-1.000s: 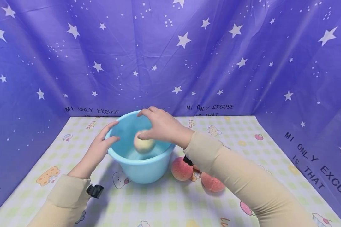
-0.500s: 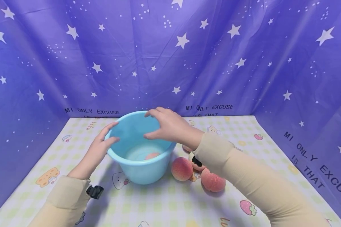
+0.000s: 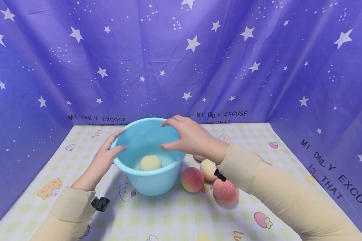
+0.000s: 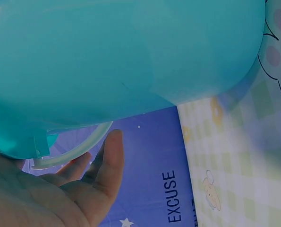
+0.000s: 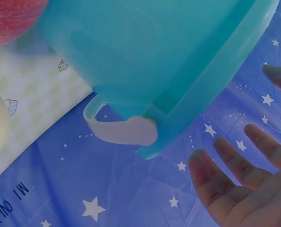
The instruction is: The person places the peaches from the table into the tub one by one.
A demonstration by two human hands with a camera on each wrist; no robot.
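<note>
A light blue bucket (image 3: 155,182) stands upright on the table. My left hand (image 3: 104,155) holds its left rim, thumb over the inside and fingers along the outside. In the left wrist view, the bucket wall and its pale handle (image 4: 76,151) show beside those fingers. Inside the bucket lies a pale yellow peach (image 3: 151,163). My right hand (image 3: 196,135) hovers over the right rim, fingers spread and holding nothing; the right wrist view shows its fingers apart from the bucket. Several peaches sit right of the bucket, including a red one (image 3: 192,179) and a pinkish one (image 3: 226,191).
A pale peach (image 3: 208,169) is partly covered by the right wrist camera, and another (image 3: 199,157) mostly hides behind the right hand. The checked tablecloth (image 3: 169,221) spreads under everything. A purple star-printed curtain (image 3: 169,60) closes off the back and sides.
My right hand has let the pale peach drop into the bucket and has drawn back to the right, toward the rim. The left hand stays on the rim.
</note>
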